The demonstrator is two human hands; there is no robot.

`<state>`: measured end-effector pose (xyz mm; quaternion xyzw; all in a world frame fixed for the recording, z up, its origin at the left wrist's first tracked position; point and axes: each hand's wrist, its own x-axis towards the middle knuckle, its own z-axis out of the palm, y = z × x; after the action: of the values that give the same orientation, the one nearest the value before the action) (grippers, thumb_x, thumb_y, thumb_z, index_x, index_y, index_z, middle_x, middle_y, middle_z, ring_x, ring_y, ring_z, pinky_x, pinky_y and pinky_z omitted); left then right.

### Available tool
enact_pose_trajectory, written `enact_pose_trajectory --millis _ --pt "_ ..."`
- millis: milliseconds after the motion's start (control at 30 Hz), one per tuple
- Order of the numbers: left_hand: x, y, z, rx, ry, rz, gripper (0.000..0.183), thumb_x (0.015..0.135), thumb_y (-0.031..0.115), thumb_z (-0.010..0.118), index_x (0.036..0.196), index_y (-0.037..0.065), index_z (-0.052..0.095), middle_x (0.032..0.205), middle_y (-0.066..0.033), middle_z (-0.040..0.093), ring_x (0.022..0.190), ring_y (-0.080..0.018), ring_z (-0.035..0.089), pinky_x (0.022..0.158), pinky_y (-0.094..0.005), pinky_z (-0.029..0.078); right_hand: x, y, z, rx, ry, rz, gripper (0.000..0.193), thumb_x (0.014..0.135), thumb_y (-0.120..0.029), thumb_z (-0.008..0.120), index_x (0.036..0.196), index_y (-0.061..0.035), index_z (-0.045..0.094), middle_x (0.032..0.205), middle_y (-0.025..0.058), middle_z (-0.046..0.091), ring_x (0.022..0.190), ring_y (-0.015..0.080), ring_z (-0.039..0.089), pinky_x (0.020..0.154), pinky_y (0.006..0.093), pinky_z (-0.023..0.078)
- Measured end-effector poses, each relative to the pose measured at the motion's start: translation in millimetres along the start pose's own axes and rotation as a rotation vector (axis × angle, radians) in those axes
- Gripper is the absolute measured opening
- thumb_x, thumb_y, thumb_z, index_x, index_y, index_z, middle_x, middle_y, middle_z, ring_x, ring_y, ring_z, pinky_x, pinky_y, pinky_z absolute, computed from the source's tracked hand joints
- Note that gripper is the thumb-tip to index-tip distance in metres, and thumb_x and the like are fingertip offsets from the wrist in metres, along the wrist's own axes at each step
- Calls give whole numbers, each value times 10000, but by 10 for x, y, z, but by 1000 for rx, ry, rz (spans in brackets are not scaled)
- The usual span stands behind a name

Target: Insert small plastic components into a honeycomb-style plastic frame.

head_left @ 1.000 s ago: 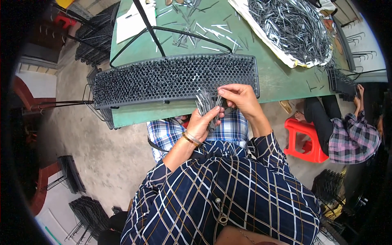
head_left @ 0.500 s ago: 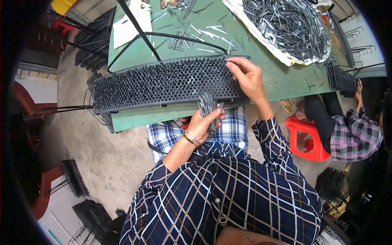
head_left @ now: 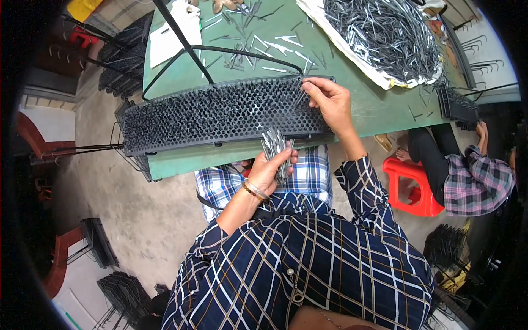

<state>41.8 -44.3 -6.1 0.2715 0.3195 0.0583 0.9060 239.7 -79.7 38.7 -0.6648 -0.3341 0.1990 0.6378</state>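
Observation:
A long black perforated rack point(head_left: 220, 118) with rows of round holes lies across the table's near side. Many holes toward its left and far side are filled with dark pieces; the holes toward the near right look bare. My left hand point(head_left: 269, 165) is closed around a bundle of thin grey metal pins point(head_left: 273, 144), their tips fanned out just beyond the rack's near edge. Over the rack's right end is my right hand point(head_left: 332, 104), thumb and forefinger pinched on what looks like a thin dark pin point(head_left: 300, 98).
Loose pins point(head_left: 275, 47) are scattered on the green table point(head_left: 363, 110). A white sack point(head_left: 352, 52) heaped with pins stands at the far right. Black rods point(head_left: 184, 38) rise behind the rack. To the right, another person point(head_left: 467, 187) works beside a red stool point(head_left: 410, 190).
The whole view has shifted slightly. My right hand stays over the rack's right end, where a thin dark pin now shows at its fingertips. The bundle in my left hand sits a little further left.

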Motion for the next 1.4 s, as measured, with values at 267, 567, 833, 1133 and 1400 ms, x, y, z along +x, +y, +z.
enact_pose_trajectory --millis 267,567,833,1133,1400 --pt "-33 32 42 -39 -1 77 218 901 202 574 1052 45 574 939 -50 632 818 -126 613 646 -247 531 -376 -138 49 -11 -385 369 184 813 -155 689 917 -3 691 709 3 636 547 17 507 475 158 401" --pt "-17 -11 34 -56 51 56 144 844 105 644 975 60 602 884 -31 638 782 -111 621 619 -229 538 -473 -40 32 -79 -356 352 212 799 -168 703 908 13 687 708 13 633 540 26 502 477 161 407" --pt "-18 -51 11 -86 81 86 137 838 99 648 962 62 603 870 -29 636 765 -115 622 608 -234 541 -504 -25 50 -75 -354 353 235 811 -157 691 959 24 672 703 9 631 546 27 509 488 162 416" --pt "-5 -69 3 -113 96 130 143 836 83 644 971 68 600 891 -40 648 770 -114 627 608 -230 542 -618 -73 76 -40 -300 352 297 797 -159 695 996 55 650 715 38 640 552 44 528 483 188 435" --pt "-35 -88 25 -43 116 141 174 836 76 637 1004 46 602 898 -47 652 761 -122 632 608 -229 543 -564 -71 -16 -111 -395 373 292 795 -143 687 1004 59 650 707 49 646 548 45 525 482 195 443"
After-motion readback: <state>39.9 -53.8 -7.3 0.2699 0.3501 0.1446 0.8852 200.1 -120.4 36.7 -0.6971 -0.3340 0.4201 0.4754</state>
